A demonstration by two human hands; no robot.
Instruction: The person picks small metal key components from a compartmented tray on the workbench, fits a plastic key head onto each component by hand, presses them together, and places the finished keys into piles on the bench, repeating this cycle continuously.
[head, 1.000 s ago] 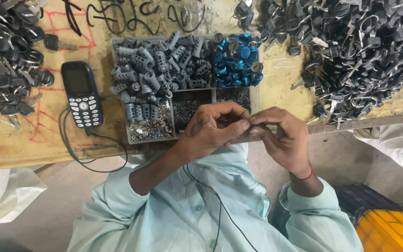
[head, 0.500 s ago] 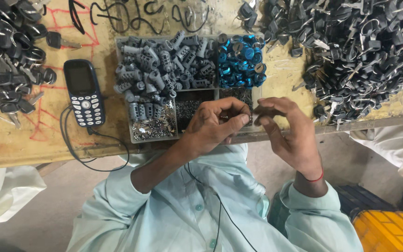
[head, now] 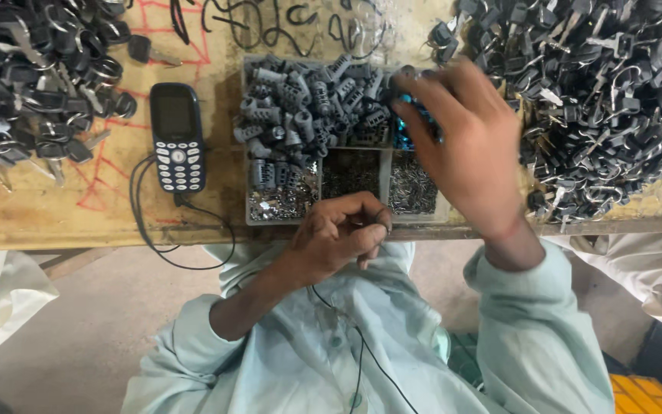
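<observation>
The right hand (head: pixel 469 146) reaches with spread fingers into the blue plastic caps (head: pixel 406 138) in the divided grey parts tray (head: pixel 248 218) on the wooden worktop (head: pixel 78 215). The left hand (head: pixel 339 234) is pinched shut near the tray's front edge; what it grips cannot be told.

You face a worn yellowish wooden bench (head: pixel 63 218) scrawled with red and black marker lines, its front edge running straight across your view. Below that edge lies a dusty grey-brown concrete floor (head: pixel 93 330). Low to the right of the bench edge, a yellow plastic crate (head: pixel 653 395) sits on the floor. The light falls soft and even.
</observation>
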